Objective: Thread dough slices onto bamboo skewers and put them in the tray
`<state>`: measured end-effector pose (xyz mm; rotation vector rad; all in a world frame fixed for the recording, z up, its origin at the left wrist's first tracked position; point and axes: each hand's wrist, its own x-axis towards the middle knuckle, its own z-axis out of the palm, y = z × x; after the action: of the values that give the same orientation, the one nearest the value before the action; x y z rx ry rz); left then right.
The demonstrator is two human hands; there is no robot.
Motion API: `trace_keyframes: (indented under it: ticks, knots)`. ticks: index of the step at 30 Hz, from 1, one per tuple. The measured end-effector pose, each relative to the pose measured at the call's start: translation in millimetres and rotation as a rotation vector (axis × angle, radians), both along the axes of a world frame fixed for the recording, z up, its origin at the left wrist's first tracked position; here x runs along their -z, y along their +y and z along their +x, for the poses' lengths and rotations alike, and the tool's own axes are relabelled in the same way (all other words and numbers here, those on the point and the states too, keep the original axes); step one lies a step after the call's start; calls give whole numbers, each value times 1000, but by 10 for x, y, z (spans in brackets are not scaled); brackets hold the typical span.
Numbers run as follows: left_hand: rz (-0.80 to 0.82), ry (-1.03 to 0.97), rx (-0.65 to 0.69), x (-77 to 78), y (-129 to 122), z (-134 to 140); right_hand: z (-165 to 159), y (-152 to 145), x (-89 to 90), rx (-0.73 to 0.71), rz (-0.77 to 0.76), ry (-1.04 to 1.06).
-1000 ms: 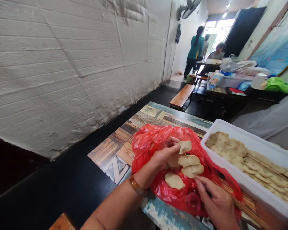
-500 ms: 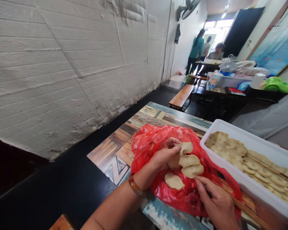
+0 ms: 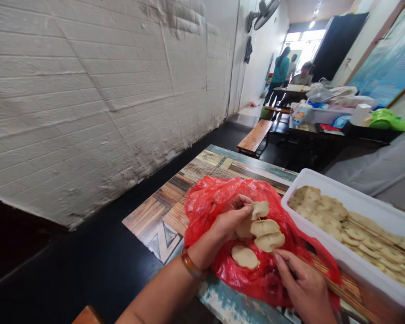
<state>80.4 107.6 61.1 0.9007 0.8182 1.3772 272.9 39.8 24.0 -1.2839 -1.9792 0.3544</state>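
Observation:
My left hand (image 3: 234, 216) pinches a thin, pale, round slice (image 3: 259, 209) at its edge; the skewer's tip end meets this slice. My right hand (image 3: 302, 279) is closed on the lower end of a thin wooden skewer (image 3: 273, 249). Two pale slices (image 3: 269, 241) are threaded on that skewer, one just above the other. Below them, a loose slice (image 3: 245, 257) lies on a crumpled red plastic bag (image 3: 222, 189). Another slice (image 3: 243, 229) shows partly behind my left hand.
A white plastic tub (image 3: 327, 180) at the right holds many skewered slices (image 3: 361, 238). Bare skewers (image 3: 347, 297) lie beside it on the patterned wooden table (image 3: 170, 198). Beyond stand a bench (image 3: 255, 136) and a cluttered table. Several people are at the far end.
Both hands, the skewer and its slices keep almost the same pose, with only a slight shift to the left. The camera view has moved a little.

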Motion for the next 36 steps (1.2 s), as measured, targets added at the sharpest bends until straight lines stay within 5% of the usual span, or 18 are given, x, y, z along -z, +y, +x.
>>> trace_keyframes:
  ticks: [11, 36]
  knots:
    - [-12, -91, 34, -28, 13, 2, 5, 6, -6, -19, 39, -12]
    - [110, 268, -60, 27, 37, 72, -131, -66, -99, 64, -189, 157]
